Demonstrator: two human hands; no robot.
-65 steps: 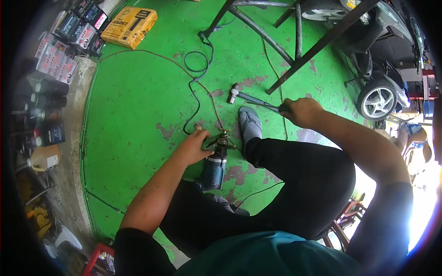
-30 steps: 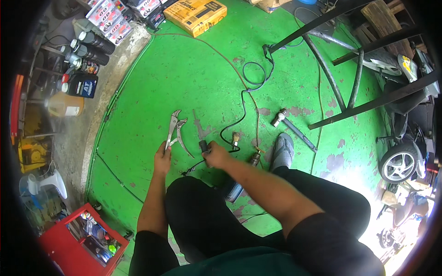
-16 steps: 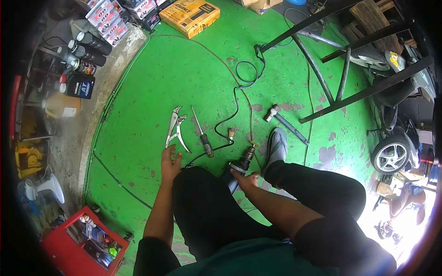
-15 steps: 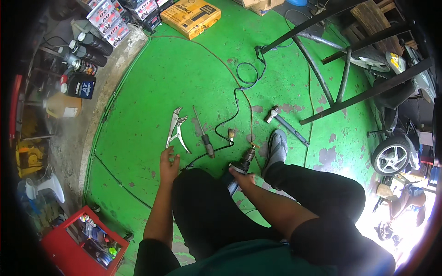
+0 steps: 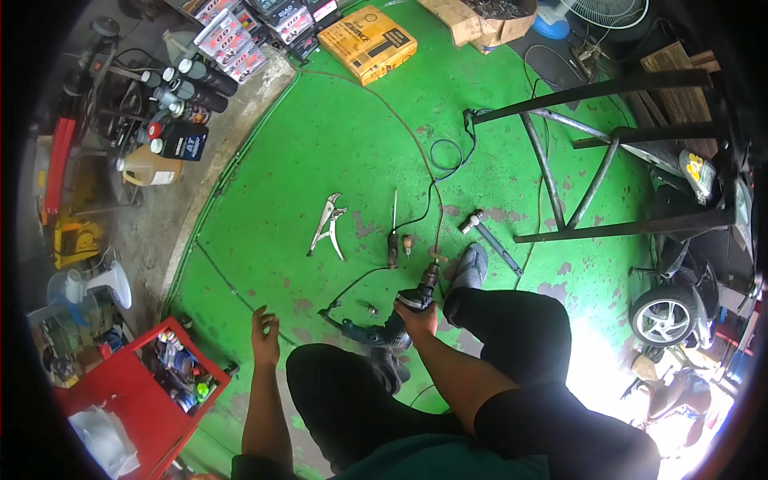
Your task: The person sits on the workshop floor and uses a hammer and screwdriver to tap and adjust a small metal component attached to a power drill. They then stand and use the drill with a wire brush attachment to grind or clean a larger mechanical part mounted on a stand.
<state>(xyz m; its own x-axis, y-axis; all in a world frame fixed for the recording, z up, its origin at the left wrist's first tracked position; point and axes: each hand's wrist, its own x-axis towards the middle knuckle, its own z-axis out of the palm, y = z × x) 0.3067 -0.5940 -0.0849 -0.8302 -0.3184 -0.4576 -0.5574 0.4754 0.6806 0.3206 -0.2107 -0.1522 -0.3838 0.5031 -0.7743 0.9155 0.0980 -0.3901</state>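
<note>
My right hand [image 5: 418, 320] grips a dark corded power drill [image 5: 378, 331] near its front, just inside my right foot. The drill's chuck [image 5: 430, 276] points away from me, with a small brass-coloured piece [image 5: 438, 255] at its tip. Off to the left, my left hand [image 5: 266, 326] hovers with loosely bent fingers apart and nothing in them. Ahead lie silver locking pliers [image 5: 328, 227], a dark-handled screwdriver [image 5: 393, 247] and a small brownish piece with a metal shank [image 5: 408, 243]. A ball-peen hammer [image 5: 498, 246] rests beyond my right foot.
Cords cross the green floor, the drill's among them. A black metal stand [image 5: 632, 228] and a motorcycle wheel [image 5: 665, 315] are at right. A red cabinet [image 5: 132, 416] stands near left, with dark bottles [image 5: 204, 76] and a yellow box [image 5: 368, 44] farther off.
My left hand has moved left and nearer me, away from the locking pliers. The view has shifted and shows more of the drill. My right hand keeps its grip.
</note>
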